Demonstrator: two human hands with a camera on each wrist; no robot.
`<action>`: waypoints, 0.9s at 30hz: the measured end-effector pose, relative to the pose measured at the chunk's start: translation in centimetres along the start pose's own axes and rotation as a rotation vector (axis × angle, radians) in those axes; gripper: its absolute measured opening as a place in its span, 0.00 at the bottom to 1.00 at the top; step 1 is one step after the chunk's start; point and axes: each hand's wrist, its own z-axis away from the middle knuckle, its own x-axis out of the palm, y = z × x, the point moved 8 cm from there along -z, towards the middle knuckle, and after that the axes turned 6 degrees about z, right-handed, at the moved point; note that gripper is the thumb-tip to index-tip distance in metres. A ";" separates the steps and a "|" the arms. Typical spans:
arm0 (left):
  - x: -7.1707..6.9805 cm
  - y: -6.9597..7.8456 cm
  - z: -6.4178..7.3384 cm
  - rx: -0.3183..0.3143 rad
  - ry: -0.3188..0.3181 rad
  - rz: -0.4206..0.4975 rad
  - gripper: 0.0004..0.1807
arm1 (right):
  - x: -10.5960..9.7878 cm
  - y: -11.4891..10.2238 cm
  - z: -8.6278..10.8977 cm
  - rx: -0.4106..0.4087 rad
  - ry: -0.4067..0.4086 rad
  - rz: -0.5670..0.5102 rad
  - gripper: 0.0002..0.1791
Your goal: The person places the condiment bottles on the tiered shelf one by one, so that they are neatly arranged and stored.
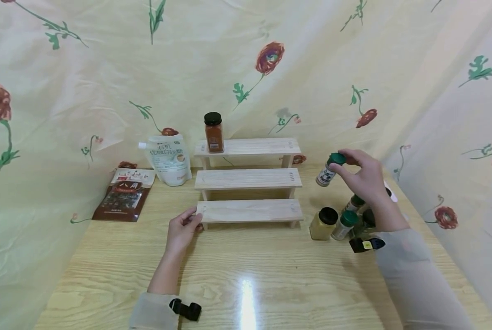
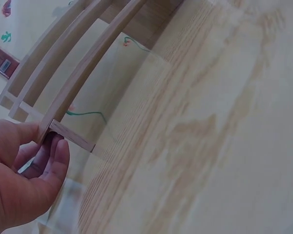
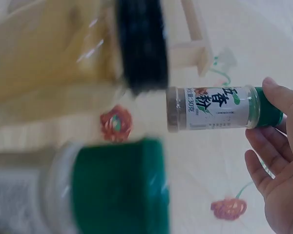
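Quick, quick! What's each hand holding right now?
Left hand: holding the wooden rack by its lowest step's left end.
Right hand: holding a green-capped spice jar by its cap.

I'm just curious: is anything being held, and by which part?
The right hand holds a five-spice powder shaker by its green cap; the left hand grips the wooden three-step rack by the lowest step's left end.

Right wrist view: yellow jar, green-capped bottle left of right fingers – blurred, cut off. Head: dark jar below those, part-hidden by forearm. Left wrist: rack beyond left fingers – far end cropped.
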 end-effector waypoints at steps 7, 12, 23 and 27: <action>-0.1 -0.1 -0.1 0.016 0.007 -0.005 0.20 | 0.3 -2.7 -2.0 -0.086 0.091 -0.048 0.23; -0.1 -0.3 -0.3 0.019 0.005 -0.003 0.19 | 0.4 -4.8 -3.5 -0.138 0.127 -0.090 0.22; 0.1 -0.1 -0.2 0.016 -0.003 0.008 0.19 | 2.7 -7.1 -5.6 -0.155 0.110 -0.146 0.22; 0.0 0.0 -0.1 0.012 0.002 0.011 0.19 | 3.4 -7.6 -6.3 -0.128 0.101 -0.153 0.22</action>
